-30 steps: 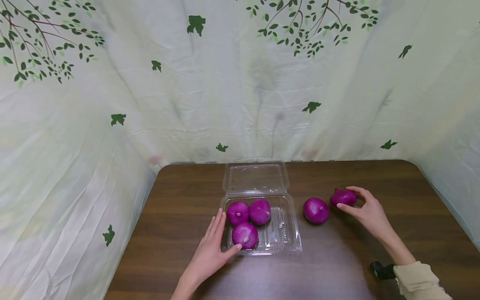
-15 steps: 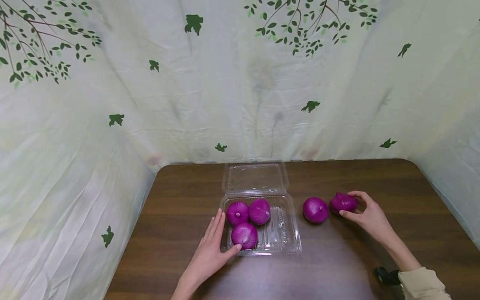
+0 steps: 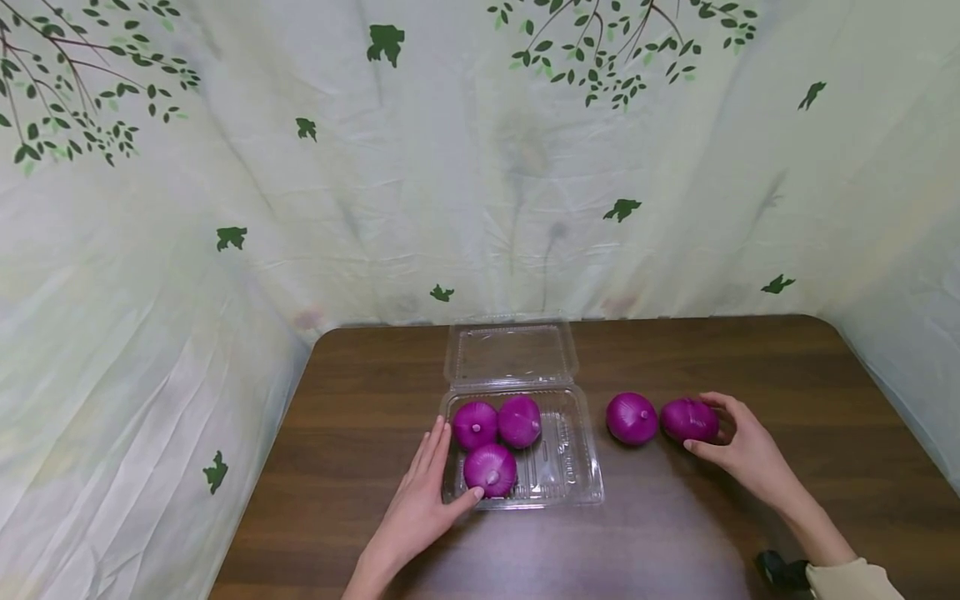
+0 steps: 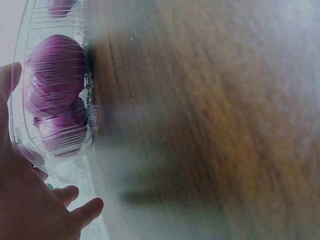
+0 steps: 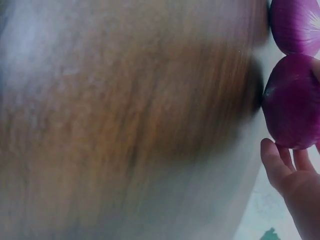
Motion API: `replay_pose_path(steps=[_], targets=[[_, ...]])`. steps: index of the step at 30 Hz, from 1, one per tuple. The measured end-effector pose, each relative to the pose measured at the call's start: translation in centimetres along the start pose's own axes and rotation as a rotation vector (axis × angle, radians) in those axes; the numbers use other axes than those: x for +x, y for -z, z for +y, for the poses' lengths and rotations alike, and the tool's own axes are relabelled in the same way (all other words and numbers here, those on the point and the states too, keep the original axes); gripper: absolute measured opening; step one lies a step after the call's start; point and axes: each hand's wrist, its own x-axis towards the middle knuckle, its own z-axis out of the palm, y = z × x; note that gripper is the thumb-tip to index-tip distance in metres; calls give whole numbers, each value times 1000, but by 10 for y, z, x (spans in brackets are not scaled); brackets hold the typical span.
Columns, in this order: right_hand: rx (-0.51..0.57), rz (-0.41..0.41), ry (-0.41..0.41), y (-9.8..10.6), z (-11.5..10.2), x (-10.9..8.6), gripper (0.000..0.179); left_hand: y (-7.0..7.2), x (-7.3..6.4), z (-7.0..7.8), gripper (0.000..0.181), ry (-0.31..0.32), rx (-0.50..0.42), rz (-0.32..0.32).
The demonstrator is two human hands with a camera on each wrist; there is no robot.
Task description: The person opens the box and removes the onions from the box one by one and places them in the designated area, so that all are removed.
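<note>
Onion (image 3: 688, 419) sits pinched in the right hand (image 3: 742, 448), another onion (image 3: 632, 418) just beside it, the left hand (image 3: 424, 507) straight-fingered against the clear box (image 3: 557, 454) — the held one might roll off if pinched loosely.

Seeing the left forearm (image 3: 369, 573) and cream sleeve (image 3: 855, 582) cut off by the head view's bottom edge, struggling to identify the small dark wrist device (image 3: 783, 572). Missing some fingertips of the right hand (image 3: 746, 450) behind the outermost red onion (image 3: 688, 419), and part of the clear plastic clamshell (image 3: 558, 458) behind the left hand (image 3: 426, 504). Getting a blurred wooden tabletop (image 4: 200, 110) and a cropped neighbouring red onion (image 5: 296, 27) from the wrists.
</note>
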Motion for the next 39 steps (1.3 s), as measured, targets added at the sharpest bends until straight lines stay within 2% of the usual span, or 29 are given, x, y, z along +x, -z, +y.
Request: replay_pose_path(steps=[10, 21, 31, 39], targets=[[-88, -30, -6, 1, 1, -2, 80, 0, 0, 0, 105, -1, -2, -1], [-59, 26, 23, -1, 1, -3, 76, 1, 0, 1, 105, 4, -4, -5], [-36, -52, -27, 1, 5, 4, 80, -1, -1, 1, 105, 1, -21, -5], [-40, -58, -59, 0, 4, 2, 81, 0, 0, 1, 105, 3, -17, -5]])
